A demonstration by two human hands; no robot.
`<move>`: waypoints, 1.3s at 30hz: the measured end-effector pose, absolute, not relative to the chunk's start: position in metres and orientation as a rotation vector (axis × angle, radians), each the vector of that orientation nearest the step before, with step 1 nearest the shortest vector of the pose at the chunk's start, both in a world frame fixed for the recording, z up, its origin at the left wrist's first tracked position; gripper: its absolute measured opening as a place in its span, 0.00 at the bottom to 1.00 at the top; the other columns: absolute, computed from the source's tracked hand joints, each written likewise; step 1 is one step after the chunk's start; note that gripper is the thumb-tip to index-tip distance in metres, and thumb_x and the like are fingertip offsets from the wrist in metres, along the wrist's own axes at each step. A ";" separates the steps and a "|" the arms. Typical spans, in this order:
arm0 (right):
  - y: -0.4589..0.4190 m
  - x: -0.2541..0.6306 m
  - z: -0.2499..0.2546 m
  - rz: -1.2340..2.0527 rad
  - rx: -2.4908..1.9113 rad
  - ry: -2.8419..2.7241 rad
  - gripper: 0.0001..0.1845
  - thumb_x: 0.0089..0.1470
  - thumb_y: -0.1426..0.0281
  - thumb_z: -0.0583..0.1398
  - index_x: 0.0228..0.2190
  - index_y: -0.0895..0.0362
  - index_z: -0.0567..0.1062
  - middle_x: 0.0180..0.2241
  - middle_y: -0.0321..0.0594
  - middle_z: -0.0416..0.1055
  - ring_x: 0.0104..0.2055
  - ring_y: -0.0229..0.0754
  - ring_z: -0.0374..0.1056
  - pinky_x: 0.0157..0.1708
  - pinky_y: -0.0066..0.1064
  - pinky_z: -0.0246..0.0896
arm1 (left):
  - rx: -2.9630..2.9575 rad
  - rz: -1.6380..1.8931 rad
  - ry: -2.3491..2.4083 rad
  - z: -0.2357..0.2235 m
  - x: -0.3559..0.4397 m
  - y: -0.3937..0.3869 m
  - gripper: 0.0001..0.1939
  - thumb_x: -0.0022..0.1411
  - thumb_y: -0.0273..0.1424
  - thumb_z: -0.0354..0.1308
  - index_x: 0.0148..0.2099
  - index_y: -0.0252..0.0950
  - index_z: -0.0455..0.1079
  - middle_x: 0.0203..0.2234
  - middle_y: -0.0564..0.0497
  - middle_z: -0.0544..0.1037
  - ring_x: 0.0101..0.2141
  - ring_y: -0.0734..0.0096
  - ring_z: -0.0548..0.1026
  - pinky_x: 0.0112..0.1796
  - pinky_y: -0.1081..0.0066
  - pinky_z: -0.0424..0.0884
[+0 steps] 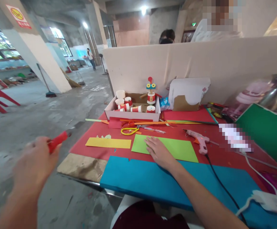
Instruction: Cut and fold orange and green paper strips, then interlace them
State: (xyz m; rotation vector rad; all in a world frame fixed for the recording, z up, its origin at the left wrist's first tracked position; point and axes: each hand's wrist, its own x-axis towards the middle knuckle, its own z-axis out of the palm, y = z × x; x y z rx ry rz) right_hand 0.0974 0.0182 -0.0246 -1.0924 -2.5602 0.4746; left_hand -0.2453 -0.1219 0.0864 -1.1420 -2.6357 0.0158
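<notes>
At the left, out past the table's edge, my left hand (35,162) is closed around a small red tool (57,142) with a dark tip; its kind is blurred. My right hand (156,149) lies flat, fingers stretched out, on a light green paper sheet (182,150). Beside that sheet is a yellow paper strip (108,143). Yellow-handled scissors (130,130) rest just behind the strip. A pink glue gun (199,140) lies to the right of the green sheet, its cord running toward the front. Blue paper (138,175) covers the table's near side.
A box (133,116) of paper cups stands at the back, with a cup figure (151,93) in it. Beyond rises a pale partition (138,63), with people behind. At right are a green board (269,136), a phone (235,136) and a white power strip (269,202).
</notes>
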 end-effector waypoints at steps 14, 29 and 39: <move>-0.026 0.101 -0.019 0.624 -1.064 -2.866 0.34 0.61 0.66 0.51 0.65 0.65 0.52 0.68 0.51 0.44 0.70 0.50 0.36 0.68 0.49 0.34 | -3.023 -0.216 -1.821 -0.004 -0.119 -0.060 0.34 0.51 0.22 0.51 0.62 0.41 0.64 0.62 0.49 0.66 0.62 0.63 0.62 0.62 0.61 0.58; -0.027 0.202 -0.019 0.357 -1.659 -2.516 0.43 0.62 0.46 0.40 0.65 0.63 0.54 0.67 0.51 0.49 0.69 0.52 0.42 0.67 0.48 0.39 | -2.930 -0.288 -1.888 -0.006 -0.130 -0.062 0.34 0.50 0.23 0.51 0.62 0.38 0.64 0.60 0.50 0.67 0.63 0.63 0.60 0.64 0.59 0.53; 0.018 0.086 -0.013 0.401 -1.648 -2.568 0.38 0.64 0.52 0.38 0.66 0.62 0.49 0.68 0.45 0.42 0.71 0.53 0.33 0.66 0.53 0.27 | -2.762 -0.422 -2.108 0.002 -0.169 -0.039 0.31 0.52 0.29 0.49 0.59 0.36 0.68 0.55 0.46 0.73 0.53 0.59 0.72 0.55 0.63 0.66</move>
